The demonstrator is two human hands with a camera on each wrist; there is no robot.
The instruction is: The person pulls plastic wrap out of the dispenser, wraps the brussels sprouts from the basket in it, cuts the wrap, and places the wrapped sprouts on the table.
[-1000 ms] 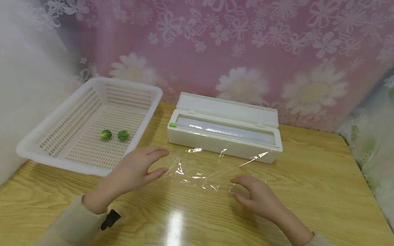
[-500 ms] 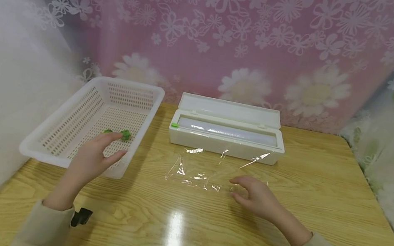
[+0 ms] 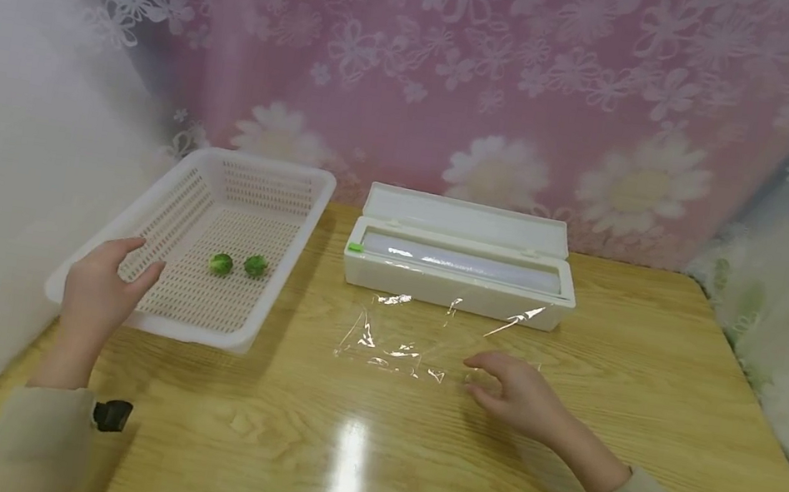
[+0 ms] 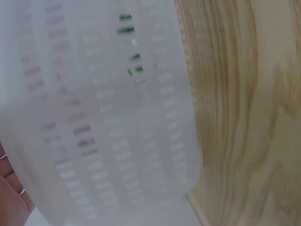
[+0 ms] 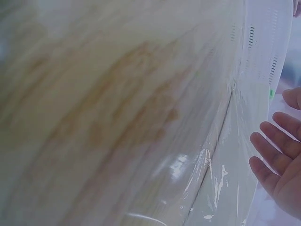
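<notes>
In the head view my left hand hangs over the front left corner of the white basket, thumb and fingers apart, holding nothing. Two green sprouts lie side by side on the basket floor, right of that hand. My right hand is at the right part of the clear film, fingers relaxed; whether it touches the film cannot be told. The film extends forward from a white box with a raised lid. The right wrist view shows my right hand with spread, slightly bent fingers.
The film roll lies inside the box, with a small green piece at its left front edge. Wooden table surrounds these things. A pink floral curtain hangs behind, with pale cloth at both sides.
My left hand has moved left from beside the film, across the basket to its front left corner. The right hand stays about where it was.
</notes>
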